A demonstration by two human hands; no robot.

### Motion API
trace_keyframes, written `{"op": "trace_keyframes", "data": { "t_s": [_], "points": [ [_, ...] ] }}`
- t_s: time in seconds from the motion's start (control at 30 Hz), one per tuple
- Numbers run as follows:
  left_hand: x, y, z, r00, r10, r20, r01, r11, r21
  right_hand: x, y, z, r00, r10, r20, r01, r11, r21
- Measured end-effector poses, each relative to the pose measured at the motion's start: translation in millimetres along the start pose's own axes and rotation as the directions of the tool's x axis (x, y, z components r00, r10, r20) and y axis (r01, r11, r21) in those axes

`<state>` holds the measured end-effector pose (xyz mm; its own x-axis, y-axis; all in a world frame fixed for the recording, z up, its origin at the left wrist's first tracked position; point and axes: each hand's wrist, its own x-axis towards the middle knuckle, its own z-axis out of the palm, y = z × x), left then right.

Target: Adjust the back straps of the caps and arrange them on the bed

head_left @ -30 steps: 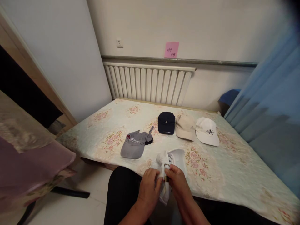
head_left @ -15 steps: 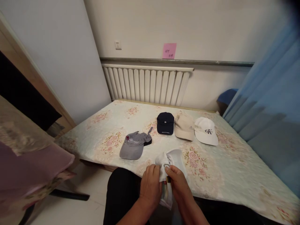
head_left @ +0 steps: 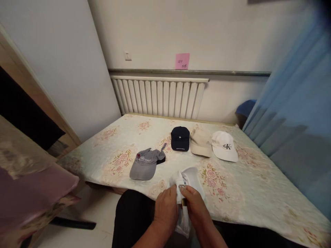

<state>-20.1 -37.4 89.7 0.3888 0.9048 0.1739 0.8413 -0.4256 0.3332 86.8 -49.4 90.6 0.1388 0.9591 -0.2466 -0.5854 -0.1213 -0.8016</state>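
Note:
A white cap (head_left: 194,179) is between my hands at the near edge of the bed, its brim pointing away to the right. My left hand (head_left: 167,206) grips the cap's left side, fingers closed on the fabric. The thumb and fingers of my right hand (head_left: 196,203) pinch the back strap (head_left: 184,210) just below a metal buckle (head_left: 182,186). The strap has a gold-coloured end piece. Beyond, to the left, lies a grey cap (head_left: 143,167) with a black part under its right side. My fingers hide some of the white cap.
A navy cap (head_left: 180,138), a beige cap (head_left: 201,141) and a white cap with black letters (head_left: 224,146) sit in a row on the flowered bedspread (head_left: 258,193). Behind are a radiator (head_left: 160,98) and pipe. A blue curtain (head_left: 289,113) hangs at right.
The view has shifted slightly, so the bed and caps sit a little lower and further left. Both hands keep their hold on the white cap and its strap.

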Motion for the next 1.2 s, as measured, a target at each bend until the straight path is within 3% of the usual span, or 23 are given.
{"op": "trace_keyframes", "data": {
  "t_s": [0.23, 0.53, 0.97, 1.2],
  "points": [
    [7.5, 6.1, -12.5, 0.999, -0.028, 0.017, 0.026, 0.995, 0.091, -2.3, -7.0, 4.4, 0.997, -0.072, 0.028, 0.07, 0.994, 0.087],
    [17.2, 11.4, -32.3, 1.0, -0.008, 0.009, 0.007, 0.997, 0.074, -8.9, -28.2, 11.1, 0.994, -0.112, -0.003, 0.112, 0.991, 0.067],
    [14.8, 13.2, -31.9, 1.0, 0.01, -0.001, -0.01, 1.0, -0.014, -15.1, -32.7, 11.4, 0.993, -0.056, 0.107, 0.043, 0.992, 0.115],
    [16.8, 13.6, -29.8, 1.0, 0.015, -0.013, -0.014, 1.0, 0.017, -14.7, -37.4, 11.4, 0.993, -0.075, 0.086, 0.066, 0.993, 0.101]
  ]
}}
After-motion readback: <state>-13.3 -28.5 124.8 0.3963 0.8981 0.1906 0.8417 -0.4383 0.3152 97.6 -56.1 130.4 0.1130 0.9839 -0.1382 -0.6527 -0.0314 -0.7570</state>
